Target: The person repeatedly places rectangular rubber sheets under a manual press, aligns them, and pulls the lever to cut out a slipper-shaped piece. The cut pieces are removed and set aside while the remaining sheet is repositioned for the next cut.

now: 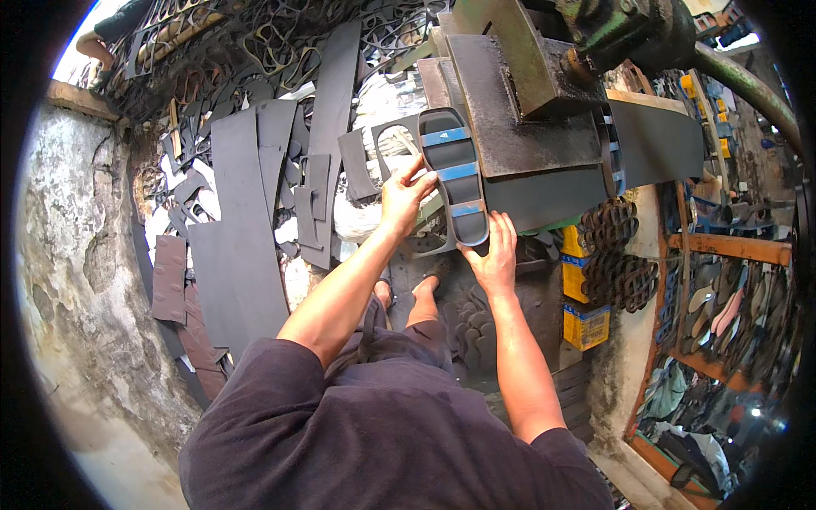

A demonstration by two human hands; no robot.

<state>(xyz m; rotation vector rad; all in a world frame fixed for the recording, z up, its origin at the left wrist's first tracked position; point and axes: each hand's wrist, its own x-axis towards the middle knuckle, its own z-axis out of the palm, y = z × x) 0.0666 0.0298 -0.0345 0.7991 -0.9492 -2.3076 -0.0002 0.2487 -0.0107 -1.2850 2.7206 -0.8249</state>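
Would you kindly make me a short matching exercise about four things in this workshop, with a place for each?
Things
1. Blue-barred frame
2. Yellow boxes
3. Brown sheet pieces
4. Metal plate

Places
A. Near the stained wall on the left
B. Partly covering a wide dark sheet
C. Held between the left hand and the right hand
D. In a stack, to the right of the right hand

Right pairs: 1-C, 2-D, 3-A, 4-B
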